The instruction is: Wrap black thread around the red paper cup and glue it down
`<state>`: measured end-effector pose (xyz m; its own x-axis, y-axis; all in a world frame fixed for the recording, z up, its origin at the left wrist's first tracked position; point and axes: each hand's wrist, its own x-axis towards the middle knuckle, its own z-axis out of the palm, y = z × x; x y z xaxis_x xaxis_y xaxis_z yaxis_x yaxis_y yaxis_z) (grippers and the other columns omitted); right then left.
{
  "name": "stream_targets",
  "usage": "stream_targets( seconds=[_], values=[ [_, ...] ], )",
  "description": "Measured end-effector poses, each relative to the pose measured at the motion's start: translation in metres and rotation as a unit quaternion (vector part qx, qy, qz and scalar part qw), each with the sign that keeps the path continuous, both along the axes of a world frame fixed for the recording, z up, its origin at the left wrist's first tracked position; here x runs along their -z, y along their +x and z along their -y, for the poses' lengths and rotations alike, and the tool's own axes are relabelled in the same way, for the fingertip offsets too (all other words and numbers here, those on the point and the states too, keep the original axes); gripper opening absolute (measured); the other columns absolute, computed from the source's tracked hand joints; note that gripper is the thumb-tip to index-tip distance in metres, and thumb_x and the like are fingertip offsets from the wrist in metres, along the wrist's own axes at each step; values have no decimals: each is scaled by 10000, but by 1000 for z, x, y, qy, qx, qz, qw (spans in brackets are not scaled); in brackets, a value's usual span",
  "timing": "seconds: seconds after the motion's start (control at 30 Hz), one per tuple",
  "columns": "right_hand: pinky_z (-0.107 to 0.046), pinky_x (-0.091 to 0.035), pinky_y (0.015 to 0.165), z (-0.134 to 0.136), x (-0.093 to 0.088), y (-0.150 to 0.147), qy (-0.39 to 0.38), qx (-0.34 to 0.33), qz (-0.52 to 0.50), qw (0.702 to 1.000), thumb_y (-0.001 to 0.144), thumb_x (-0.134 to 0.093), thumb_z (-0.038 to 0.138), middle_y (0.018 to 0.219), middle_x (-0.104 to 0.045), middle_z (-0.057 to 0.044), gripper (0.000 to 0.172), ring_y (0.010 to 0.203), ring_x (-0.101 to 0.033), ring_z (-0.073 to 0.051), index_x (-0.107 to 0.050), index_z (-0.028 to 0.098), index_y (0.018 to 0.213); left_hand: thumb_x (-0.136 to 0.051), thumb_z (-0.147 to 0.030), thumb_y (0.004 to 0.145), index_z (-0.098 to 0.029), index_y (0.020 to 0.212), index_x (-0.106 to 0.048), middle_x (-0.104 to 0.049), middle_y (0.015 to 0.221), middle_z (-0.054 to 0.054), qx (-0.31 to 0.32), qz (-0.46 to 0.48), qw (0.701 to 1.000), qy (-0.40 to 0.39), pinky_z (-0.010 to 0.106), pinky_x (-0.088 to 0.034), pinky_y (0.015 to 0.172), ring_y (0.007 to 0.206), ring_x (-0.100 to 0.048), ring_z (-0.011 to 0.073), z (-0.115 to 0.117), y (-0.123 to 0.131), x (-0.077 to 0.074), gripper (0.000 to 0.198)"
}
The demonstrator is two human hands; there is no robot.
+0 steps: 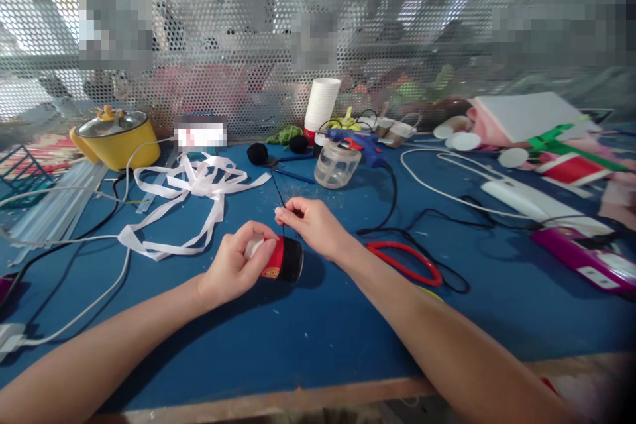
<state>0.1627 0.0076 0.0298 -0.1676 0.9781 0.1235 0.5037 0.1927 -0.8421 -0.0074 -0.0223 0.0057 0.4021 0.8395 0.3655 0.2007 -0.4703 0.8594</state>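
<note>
My left hand (241, 258) is wrapped round a small red and white paper cup (273, 258), tilted on its side above the table. Black yarn (291, 258) covers the band at the cup's right end. From the cup a single strand runs up to my right hand (308, 222), whose thumb and forefinger pinch it. Beyond the fingers the strand leads back toward a black yarn ball (257, 154). Part of the cup is hidden behind my left fingers.
White ribbon (199, 179) lies in loops at the left, before a yellow pot (116, 139). A clear jar (336, 165), a blue glue gun (365, 146) and stacked paper cups (322, 103) stand behind. Cords, a red ring (405, 264) and a purple power strip (581, 258) lie right.
</note>
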Motion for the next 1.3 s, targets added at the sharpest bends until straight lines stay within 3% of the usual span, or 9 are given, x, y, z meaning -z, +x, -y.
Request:
stream_targets(
  seconds=[0.53, 0.9, 1.07, 1.2, 1.3],
  values=[
    [-230, -240, 433, 3, 4, -2, -80, -18, 21, 996, 773, -540, 366, 487, -461, 48, 252, 437, -355, -86, -524, 189, 594, -484, -220, 822, -166, 862, -543, -570, 597, -14, -10, -34, 995, 97, 181, -347, 437, 438, -434, 70, 2, -3, 0, 90],
    [-223, -209, 421, 5, 1, -2, -116, -43, -7, 992, 767, -550, 380, 476, -376, 65, 293, 438, -306, -74, -467, 189, 561, -478, -186, 823, -167, 877, -535, -636, 720, 20, 5, -28, 990, 135, 182, -367, 461, 479, -474, 70, 2, -4, -2, 81],
    [-211, -225, 421, 3, 1, -4, -137, -35, -25, 990, 766, -585, 345, 469, -375, 65, 301, 443, -308, -66, -480, 173, 542, -487, -245, 826, -163, 877, -560, -592, 642, -2, -10, -19, 998, 65, 187, -356, 461, 466, -434, 75, 3, -3, -2, 121],
    [-202, -388, 496, -1, -3, -2, -162, -5, -60, 985, 899, -387, 391, 660, -570, -26, 364, 564, -495, -92, -574, 140, 714, -489, -313, 834, -151, 852, -561, -573, 680, 1, -61, 66, 995, -49, 184, -382, 505, 544, -467, 86, -6, 1, -3, 179],
    [-243, -476, 558, 1, -10, 2, -197, -16, -85, 977, 896, -352, 500, 788, -623, -93, 442, 655, -586, -133, -566, 126, 800, -519, -369, 808, -149, 851, -568, -558, 694, -7, -116, 128, 976, -134, 189, -400, 515, 556, -486, 89, -17, 4, -2, 229]
  ],
)
